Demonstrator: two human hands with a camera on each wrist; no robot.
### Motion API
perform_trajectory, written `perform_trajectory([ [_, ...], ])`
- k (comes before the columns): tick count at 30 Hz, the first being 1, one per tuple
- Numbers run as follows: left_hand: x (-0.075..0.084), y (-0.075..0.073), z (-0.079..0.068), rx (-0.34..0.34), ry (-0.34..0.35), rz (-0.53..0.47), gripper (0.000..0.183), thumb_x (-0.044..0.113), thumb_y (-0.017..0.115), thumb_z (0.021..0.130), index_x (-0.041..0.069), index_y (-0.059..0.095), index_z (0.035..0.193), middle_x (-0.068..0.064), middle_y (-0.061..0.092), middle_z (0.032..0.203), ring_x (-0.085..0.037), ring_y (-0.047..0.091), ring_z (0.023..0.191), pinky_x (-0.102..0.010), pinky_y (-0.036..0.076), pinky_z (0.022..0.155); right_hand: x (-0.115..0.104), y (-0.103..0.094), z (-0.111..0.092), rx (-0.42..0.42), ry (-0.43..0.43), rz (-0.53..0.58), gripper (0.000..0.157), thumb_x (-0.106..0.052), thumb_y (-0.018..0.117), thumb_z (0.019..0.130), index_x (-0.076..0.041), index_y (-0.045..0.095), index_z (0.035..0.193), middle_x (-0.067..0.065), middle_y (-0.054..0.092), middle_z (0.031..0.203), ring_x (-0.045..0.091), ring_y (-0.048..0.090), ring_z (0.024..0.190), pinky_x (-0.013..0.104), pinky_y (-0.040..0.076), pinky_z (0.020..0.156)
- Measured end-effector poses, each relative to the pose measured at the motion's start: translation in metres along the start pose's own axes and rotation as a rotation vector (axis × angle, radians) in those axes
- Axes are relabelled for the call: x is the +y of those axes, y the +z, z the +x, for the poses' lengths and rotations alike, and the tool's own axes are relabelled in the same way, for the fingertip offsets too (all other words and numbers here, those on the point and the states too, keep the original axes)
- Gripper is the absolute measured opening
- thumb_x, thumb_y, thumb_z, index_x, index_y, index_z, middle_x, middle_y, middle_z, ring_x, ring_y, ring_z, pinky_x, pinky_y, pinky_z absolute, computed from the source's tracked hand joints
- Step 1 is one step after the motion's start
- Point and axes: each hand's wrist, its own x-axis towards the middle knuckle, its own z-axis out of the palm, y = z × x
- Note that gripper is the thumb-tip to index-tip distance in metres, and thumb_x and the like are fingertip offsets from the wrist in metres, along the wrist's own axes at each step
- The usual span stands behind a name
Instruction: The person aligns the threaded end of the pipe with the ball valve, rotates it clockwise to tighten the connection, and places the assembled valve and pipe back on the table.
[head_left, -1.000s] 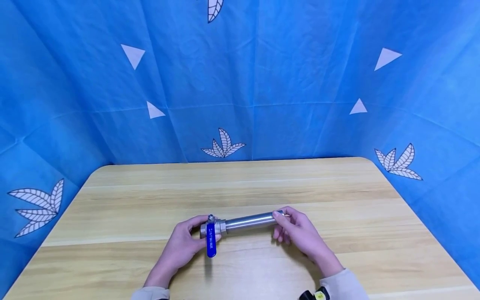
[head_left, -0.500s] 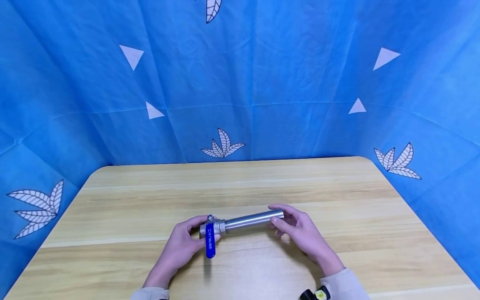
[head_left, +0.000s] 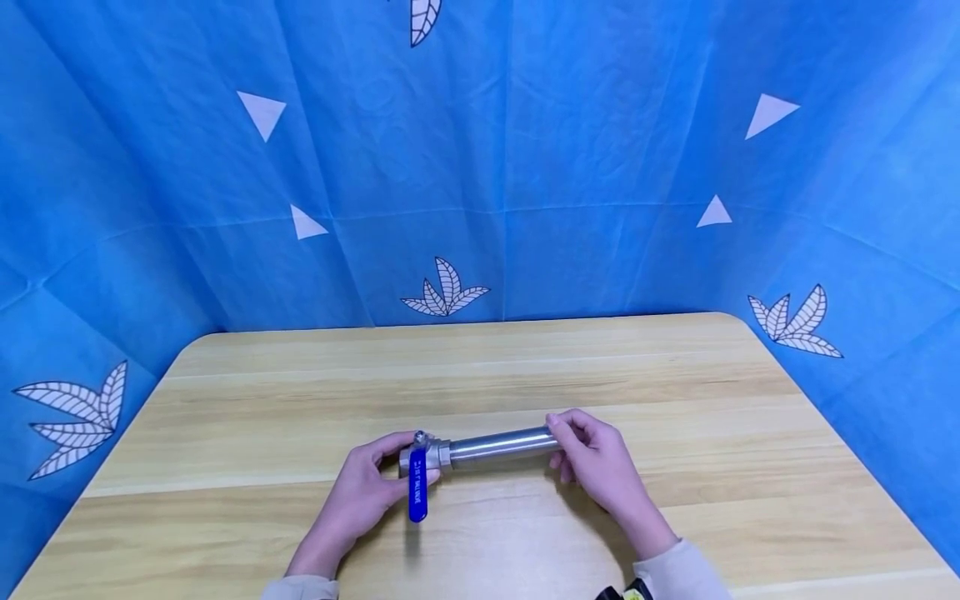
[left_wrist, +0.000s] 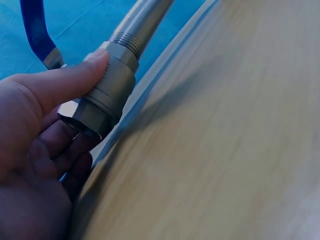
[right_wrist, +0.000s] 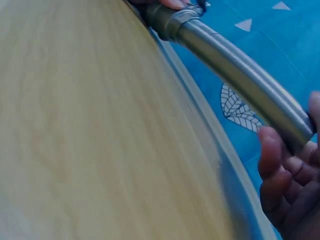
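Across the lower half of the head view: light wood-grain counter (head_left: 675, 383), far corners rounded. Wrinkled blue cloth (head_left: 585, 167) rises behind it and wraps both sides, printed with white triangles and leaf sprigs (head_left: 447, 292).

Edges: far edge runs nearly level just below mid-frame, side edges slant out toward the lower corners. Both grips work at lower centre, well apart from the far and side edges. Wood stretches left, right and beyond them, so plenty of room to move sideways and away.

Left grip (head_left: 363, 487), bare hand, lower centre-left: grasping the valve (head_left: 444, 454), thumb on the near side, fingers behind. Blue lever (head_left: 417, 487) points from the valve toward the bottom of the frame. Steel pipe (head_left: 498, 445) runs right and slightly up from the valve; some thread shows at the joint in the left wrist view. Right grip (head_left: 603, 471), also bare, pinches the pipe's outer end. Valve and pipe held off the counter, shadows below.

Vs 0.5 s ago: right grip was spread looser with the pipe end showing; now it's tightened and covers that end. Lever tip sits slightly lower in frame. Left grip looks the same.
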Motion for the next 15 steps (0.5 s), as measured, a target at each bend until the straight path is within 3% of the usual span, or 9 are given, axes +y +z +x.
perform_trajectory([
  [2,-0.001,0.000,0.000,0.002,0.001,-0.008,0.045,0.031,0.096,0.082,0.028,0.080,0.124,0.005,0.078,0.127,-0.023,0.065,0.131,-0.056,0.045,0.122,-0.001,-0.001,-0.001,-0.007,-0.022,-0.008,0.033,-0.039,0.063,0.110,-0.007,0.073,0.112,0.010,0.072,0.075,0.019,0.064,0.058,0.026,0.052,0.050],
  [5,-0.001,-0.001,-0.001,0.006,0.009,-0.018,0.046,0.029,0.096,0.082,0.026,0.080,0.125,0.004,0.078,0.128,-0.025,0.065,0.132,-0.058,0.043,0.123,-0.002,-0.007,-0.002,-0.098,-0.046,0.047,0.033,-0.030,0.066,0.108,-0.003,0.066,0.127,0.014,0.075,0.086,0.017,0.065,0.062,0.025,0.053,0.052],
  [9,0.000,-0.001,-0.001,0.003,0.009,-0.027,0.045,0.030,0.096,0.082,0.027,0.080,0.124,0.004,0.078,0.128,-0.025,0.065,0.133,-0.058,0.043,0.124,-0.001,-0.016,-0.001,-0.215,-0.043,0.107,0.044,-0.020,0.072,0.103,0.002,0.056,0.138,0.018,0.077,0.100,0.015,0.067,0.069,0.023,0.054,0.057],
  [12,0.001,-0.002,-0.001,-0.002,0.005,-0.020,0.043,0.031,0.096,0.082,0.028,0.080,0.123,0.004,0.078,0.127,-0.024,0.065,0.132,-0.057,0.044,0.123,0.001,-0.020,0.000,-0.245,-0.029,0.101,0.046,-0.025,0.072,0.105,0.004,0.056,0.137,0.018,0.078,0.100,0.016,0.070,0.070,0.024,0.055,0.060],
  [15,0.001,-0.002,0.000,-0.008,0.001,-0.013,0.043,0.031,0.096,0.083,0.030,0.080,0.122,0.005,0.078,0.127,-0.023,0.065,0.132,-0.056,0.044,0.123,0.002,-0.019,0.002,-0.224,-0.016,0.064,0.043,-0.031,0.071,0.106,0.004,0.061,0.128,0.017,0.078,0.096,0.018,0.072,0.070,0.025,0.057,0.060],
])
